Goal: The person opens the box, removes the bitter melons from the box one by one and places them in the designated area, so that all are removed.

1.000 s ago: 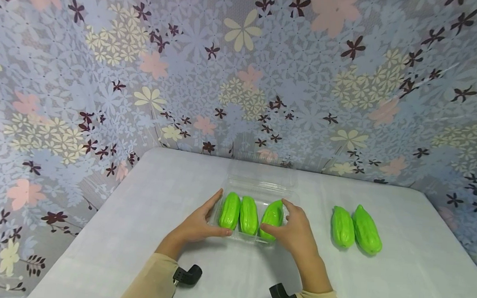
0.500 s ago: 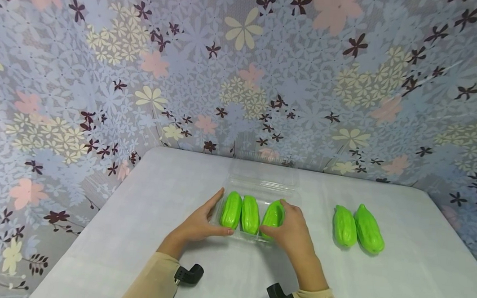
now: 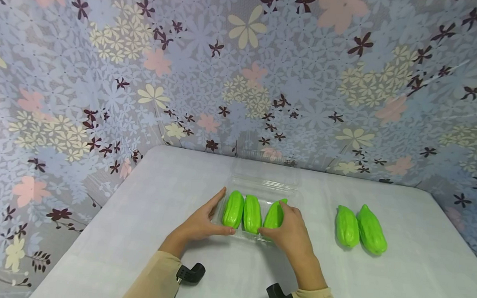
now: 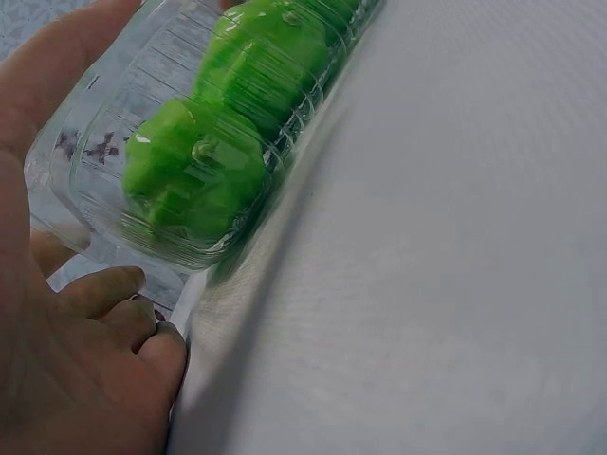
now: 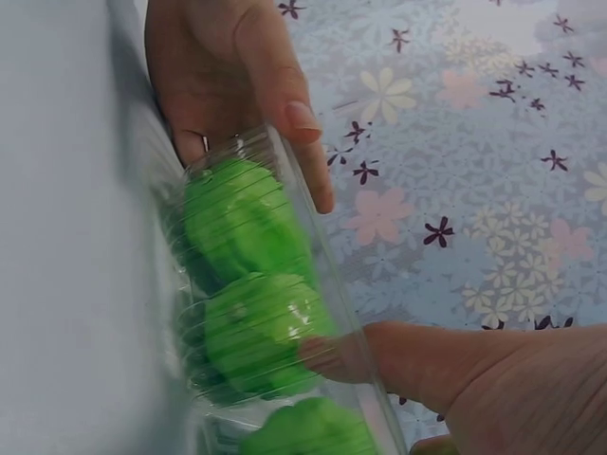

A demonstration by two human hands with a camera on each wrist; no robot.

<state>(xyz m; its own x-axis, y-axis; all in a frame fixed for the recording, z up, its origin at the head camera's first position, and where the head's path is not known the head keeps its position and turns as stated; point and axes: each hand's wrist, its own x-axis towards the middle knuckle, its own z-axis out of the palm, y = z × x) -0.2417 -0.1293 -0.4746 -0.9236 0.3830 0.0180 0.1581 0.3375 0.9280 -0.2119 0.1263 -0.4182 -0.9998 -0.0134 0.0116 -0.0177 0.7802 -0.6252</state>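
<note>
A clear plastic clamshell box [image 3: 238, 234] sits on the table with two ribbed green gourds [image 3: 233, 210] side by side in its left part. My left hand [image 3: 197, 222] grips the box's left end, its thumb along the front rim; in the left wrist view the thumb and fingers span the clear wall. My right hand [image 3: 292, 230] holds a third green gourd [image 3: 274, 214] at the box's right end, thumb at the front and fingers behind. That gourd leans to the right, partly hidden by the hand. In the right wrist view the thumb reaches over the rim.
The box's clear lid [image 3: 263, 170] stands open behind it, near the floral wall covering [image 3: 210, 75]. Two more green gourds [image 3: 347, 226] lie close together on the white table [image 3: 418, 266] to the right. Each sleeve bears a black wrist camera [image 3: 191, 273].
My right thumb has shifted slightly left relative to the box, and the right hand covers more of the third gourd. The left hand keeps its grip. The whole head view has drifted a little.
</note>
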